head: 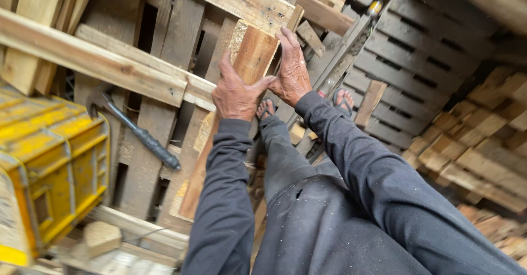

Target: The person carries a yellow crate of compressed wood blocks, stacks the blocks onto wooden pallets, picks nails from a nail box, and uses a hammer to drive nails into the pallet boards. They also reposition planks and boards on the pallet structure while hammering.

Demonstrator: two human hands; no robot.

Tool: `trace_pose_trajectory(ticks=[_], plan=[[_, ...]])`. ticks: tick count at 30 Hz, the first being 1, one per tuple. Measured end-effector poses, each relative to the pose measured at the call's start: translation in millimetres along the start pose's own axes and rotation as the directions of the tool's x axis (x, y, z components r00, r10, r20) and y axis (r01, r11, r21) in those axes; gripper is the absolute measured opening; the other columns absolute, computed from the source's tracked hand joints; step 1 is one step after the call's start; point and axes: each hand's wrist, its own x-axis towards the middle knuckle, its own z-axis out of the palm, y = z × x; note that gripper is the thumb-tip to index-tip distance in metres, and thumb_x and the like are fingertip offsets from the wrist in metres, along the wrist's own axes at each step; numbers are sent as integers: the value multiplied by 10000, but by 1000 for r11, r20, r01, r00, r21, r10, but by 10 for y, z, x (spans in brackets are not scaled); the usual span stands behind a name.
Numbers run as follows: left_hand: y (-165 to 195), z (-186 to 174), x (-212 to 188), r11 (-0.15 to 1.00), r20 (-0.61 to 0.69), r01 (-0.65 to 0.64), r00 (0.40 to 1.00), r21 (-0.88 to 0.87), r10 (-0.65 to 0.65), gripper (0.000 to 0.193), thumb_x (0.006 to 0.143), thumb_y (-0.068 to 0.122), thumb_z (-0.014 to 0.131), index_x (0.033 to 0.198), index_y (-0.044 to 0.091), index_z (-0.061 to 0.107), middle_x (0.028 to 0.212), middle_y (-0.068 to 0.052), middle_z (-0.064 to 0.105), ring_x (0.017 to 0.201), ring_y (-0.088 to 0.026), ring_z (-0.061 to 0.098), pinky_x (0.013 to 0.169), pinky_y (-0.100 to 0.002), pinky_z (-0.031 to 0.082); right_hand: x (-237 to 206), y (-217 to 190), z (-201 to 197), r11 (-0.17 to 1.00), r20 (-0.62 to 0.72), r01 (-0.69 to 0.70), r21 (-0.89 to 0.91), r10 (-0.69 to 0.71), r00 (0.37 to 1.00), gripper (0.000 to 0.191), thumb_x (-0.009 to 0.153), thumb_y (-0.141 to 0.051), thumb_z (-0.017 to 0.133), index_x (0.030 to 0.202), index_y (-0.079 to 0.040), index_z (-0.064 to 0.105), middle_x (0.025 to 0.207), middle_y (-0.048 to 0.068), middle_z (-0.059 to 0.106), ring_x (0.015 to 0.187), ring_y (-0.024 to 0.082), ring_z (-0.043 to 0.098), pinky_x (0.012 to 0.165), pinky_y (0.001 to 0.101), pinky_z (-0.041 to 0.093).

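Note:
A reddish-brown wooden board (253, 55) stands slanted in the middle of the head view, its lower end near the pallet slats below. My left hand (236, 93) grips its left edge, fingers wrapped around it. My right hand (291, 69) lies flat against its right side with fingers stretched upward. Both arms wear dark long sleeves. My feet in sandals (343, 99) show just beyond the board.
A hammer (134, 126) with a dark handle rests on the wooden pallet (164, 44) at left. A yellow plastic crate (49, 165) stands at the left edge. Dark grey pallets (417, 55) lean at upper right, with stacked wood blocks (483, 137) at right.

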Motion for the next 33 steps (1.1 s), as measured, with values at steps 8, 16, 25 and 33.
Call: trace_pose_trajectory(ticks=[8, 16, 25, 33], plan=[[-637, -446, -638, -553, 213, -94, 859, -828, -466, 88, 1019, 152, 566, 998, 68, 580, 837, -39, 611, 671, -138, 560, 532, -275, 460, -329, -222, -201, 926, 83, 127, -356, -104, 991, 807, 977, -239, 837, 1590, 7, 373, 1539, 151, 468, 1500, 371, 414, 1295, 558, 204], [-1503, -1053, -1616, -738, 183, -283, 857, -612, -481, 216, 1049, 90, 547, 1211, -23, 634, 1084, -107, 718, 942, -192, 698, 863, -323, 607, -514, -1530, 905, 919, 410, 50, 390, -222, 885, 275, 1124, -54, 604, 1383, 32, 573, 1181, 109, 682, 991, 174, 718, 909, 310, 613], [-2597, -1788, -2018, -565, 7, -322, 865, -760, -502, 167, 1047, 149, 672, 1177, 47, 695, 1134, -142, 753, 990, -255, 724, 860, -401, 612, -462, -2129, 3760, 954, 750, 98, -284, 158, 642, 738, 925, -565, 748, 1216, 67, 500, 1019, 335, 681, 972, 464, 681, 867, 502, 539], [-2964, -2048, -2081, -569, 128, -210, 859, -795, -495, 129, 1037, 191, 687, 1066, 66, 686, 1059, -113, 750, 1028, -289, 729, 872, -409, 600, -606, -1914, 4028, 931, 635, -14, -365, 260, 728, 570, 840, -327, 769, 1116, 25, 416, 942, 276, 672, 878, 425, 689, 816, 485, 554]])
